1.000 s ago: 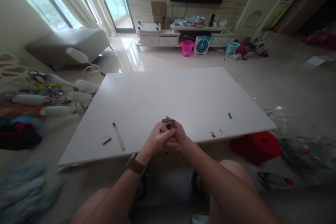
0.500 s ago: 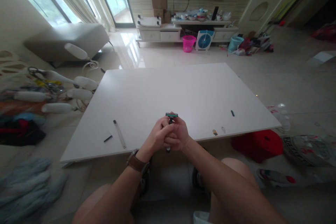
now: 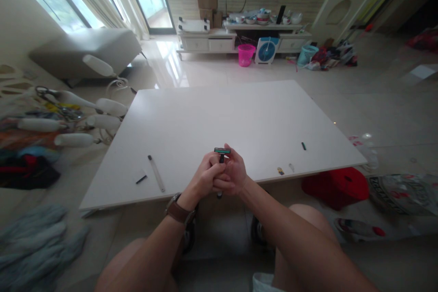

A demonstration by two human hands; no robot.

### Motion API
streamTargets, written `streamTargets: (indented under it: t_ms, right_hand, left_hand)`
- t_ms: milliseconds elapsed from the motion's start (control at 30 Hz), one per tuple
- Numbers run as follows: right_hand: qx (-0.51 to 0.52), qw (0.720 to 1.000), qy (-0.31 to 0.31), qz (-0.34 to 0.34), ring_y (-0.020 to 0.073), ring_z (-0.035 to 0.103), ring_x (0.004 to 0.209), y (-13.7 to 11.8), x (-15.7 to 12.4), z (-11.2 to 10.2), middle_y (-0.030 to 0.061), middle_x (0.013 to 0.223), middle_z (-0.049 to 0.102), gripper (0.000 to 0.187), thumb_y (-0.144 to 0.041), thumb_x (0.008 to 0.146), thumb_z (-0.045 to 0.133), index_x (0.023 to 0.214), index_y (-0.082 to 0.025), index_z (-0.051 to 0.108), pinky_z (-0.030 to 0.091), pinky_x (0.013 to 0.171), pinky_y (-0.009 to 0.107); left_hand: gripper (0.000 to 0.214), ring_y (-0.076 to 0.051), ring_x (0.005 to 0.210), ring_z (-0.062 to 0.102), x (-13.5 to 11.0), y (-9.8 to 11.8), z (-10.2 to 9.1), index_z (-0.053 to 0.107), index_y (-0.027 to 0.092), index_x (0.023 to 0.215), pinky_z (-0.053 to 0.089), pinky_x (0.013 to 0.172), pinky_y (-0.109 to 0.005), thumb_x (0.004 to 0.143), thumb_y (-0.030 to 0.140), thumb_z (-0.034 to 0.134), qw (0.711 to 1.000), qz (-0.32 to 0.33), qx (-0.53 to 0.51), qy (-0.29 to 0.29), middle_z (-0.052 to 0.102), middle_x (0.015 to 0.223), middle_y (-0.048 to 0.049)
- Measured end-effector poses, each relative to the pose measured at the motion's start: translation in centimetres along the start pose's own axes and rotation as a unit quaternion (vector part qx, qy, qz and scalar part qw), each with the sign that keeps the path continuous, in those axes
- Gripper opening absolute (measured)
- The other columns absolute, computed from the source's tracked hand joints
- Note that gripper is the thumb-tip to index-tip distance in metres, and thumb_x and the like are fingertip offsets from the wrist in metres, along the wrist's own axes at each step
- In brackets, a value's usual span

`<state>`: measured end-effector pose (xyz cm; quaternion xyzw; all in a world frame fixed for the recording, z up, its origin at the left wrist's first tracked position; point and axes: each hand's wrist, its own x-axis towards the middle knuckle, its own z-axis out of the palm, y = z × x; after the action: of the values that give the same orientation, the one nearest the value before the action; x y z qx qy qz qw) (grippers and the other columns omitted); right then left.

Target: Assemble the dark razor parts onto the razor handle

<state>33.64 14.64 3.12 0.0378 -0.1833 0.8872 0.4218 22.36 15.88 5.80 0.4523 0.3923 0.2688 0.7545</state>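
I hold a razor (image 3: 222, 151) between my hands at the near edge of the white table (image 3: 219, 114), its head up and the handle's lower end (image 3: 219, 195) showing below my fingers. My left hand (image 3: 207, 175) is curled around the handle. My right hand (image 3: 237, 169) is cupped against it from the other side, fingertips up near the head; I can't tell whether it grips the handle too or just steadies my left.

I'd judge the razor light and stiff, easy to turn in the fingers, and slippery if wet. The neck under the head looks thin, so that is probably its weaker spot. The handle's middle is the place to take hold; near the head, I'd touch only the back or the ends, since the blade edge could nick a fingertip.
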Motion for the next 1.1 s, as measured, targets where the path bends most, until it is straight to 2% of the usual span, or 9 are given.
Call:
streamTargets:
  t_ms: [167,333,533,767,933,1100]
  right_hand:
    - [0.009,1.000,-0.019,0.011,0.0130,0.029,0.021,0.0,0.1,-0.5,-0.0021,0.040,0.040,0.079,-0.062,0.092,-0.020,0.064,-0.021,0.042,0.037,0.032,0.026]
    - [-0.003,1.000,-0.003,0.011,0.0132,0.027,0.021,-0.2,0.1,-0.2,-0.0029,0.039,0.039,0.076,-0.057,0.094,-0.018,0.067,-0.021,0.044,0.037,0.031,0.026]
    - [-0.032,0.999,0.016,0.015,0.0134,0.027,0.020,-0.3,0.1,0.3,-0.0032,0.038,0.037,0.071,-0.055,0.097,-0.012,0.064,-0.021,0.041,0.034,0.028,0.025]
    - [-0.054,0.998,0.031,0.013,0.0131,0.027,0.020,-0.4,0.2,0.7,-0.0028,0.037,0.038,0.068,-0.051,0.099,-0.011,0.064,-0.021,0.039,0.027,0.023,0.022]
    - [-0.071,0.995,0.065,0.021,0.0129,0.026,0.020,-0.5,0.4,1.0,-0.0035,0.036,0.037,0.066,-0.050,0.100,-0.010,0.064,-0.021,0.037,0.027,0.023,0.022]
    - [-0.083,0.993,0.084,0.027,0.0126,0.028,0.020,-0.5,0.5,1.1,-0.0038,0.036,0.037,0.067,-0.053,0.101,-0.006,0.064,-0.021,0.039,0.026,0.023,0.021]
  left_hand:
    - [0.033,-0.021,0.037,0.061,0.0,-0.2,0.0,0.051,0.022,0.095,0.045,0.030,-0.026,0.073,0.038,0.067,1.000,-0.002,-0.007,0.008,0.057,0.058,0.0065]
    - [0.034,-0.020,0.036,0.060,0.3,-0.9,-0.1,0.047,0.020,0.077,0.042,0.029,-0.023,0.072,0.046,0.068,0.999,0.022,-0.007,0.026,0.054,0.052,0.0052]
    - [0.034,-0.019,0.037,0.059,0.6,-1.5,-0.3,0.049,0.020,0.072,0.045,0.029,-0.026,0.074,0.050,0.065,0.999,0.032,-0.002,0.023,0.052,0.050,0.0042]
    - [0.030,-0.015,0.036,0.056,0.8,-1.2,-0.2,0.048,0.019,0.064,0.042,0.030,-0.021,0.069,0.042,0.066,0.995,0.067,0.020,0.077,0.048,0.049,0.0052]
    - [0.027,-0.015,0.030,0.051,0.7,-0.6,0.6,0.047,0.020,0.066,0.039,0.025,-0.023,0.066,0.041,0.064,0.991,0.042,-0.021,0.123,0.048,0.048,0.0066]
    - [0.026,-0.014,0.027,0.048,0.6,-0.1,1.2,0.045,0.020,0.065,0.039,0.023,-0.024,0.063,0.039,0.063,0.990,0.037,-0.044,0.131,0.045,0.046,0.0079]
